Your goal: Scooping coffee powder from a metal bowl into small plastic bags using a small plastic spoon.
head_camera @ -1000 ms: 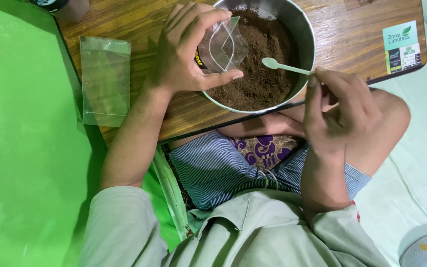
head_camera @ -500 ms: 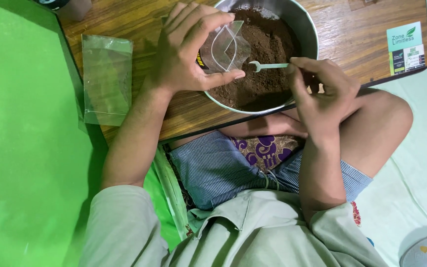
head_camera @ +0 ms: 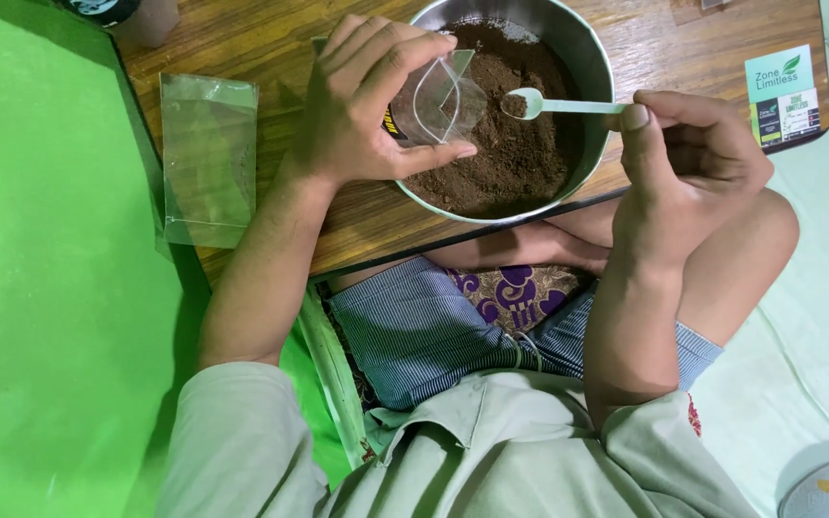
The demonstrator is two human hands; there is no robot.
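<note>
My left hand [head_camera: 362, 105] holds a small clear plastic pouch [head_camera: 438, 96] with its mouth pulled open, over the left side of a steel bowl [head_camera: 592, 72] of brown powder [head_camera: 520, 153]. My right hand [head_camera: 688, 163] pinches the handle of a small pale green plastic spoon [head_camera: 568, 105]. The spoon's scoop carries a little heap of brown powder and sits just right of the pouch's mouth, above the bowl.
The bowl stands on a low wooden table [head_camera: 242, 38]. A stack of flat clear bags [head_camera: 205, 158] lies at the table's left edge, over a green sheet [head_camera: 50, 288]. A green and white card [head_camera: 787, 91] sits at the table's right corner. My lap is under the table's front edge.
The spoon went down into the powder with my right hand close over the bowl, then came up loaded. My right hand has drawn back to the right. The left hand and pouch stayed put.
</note>
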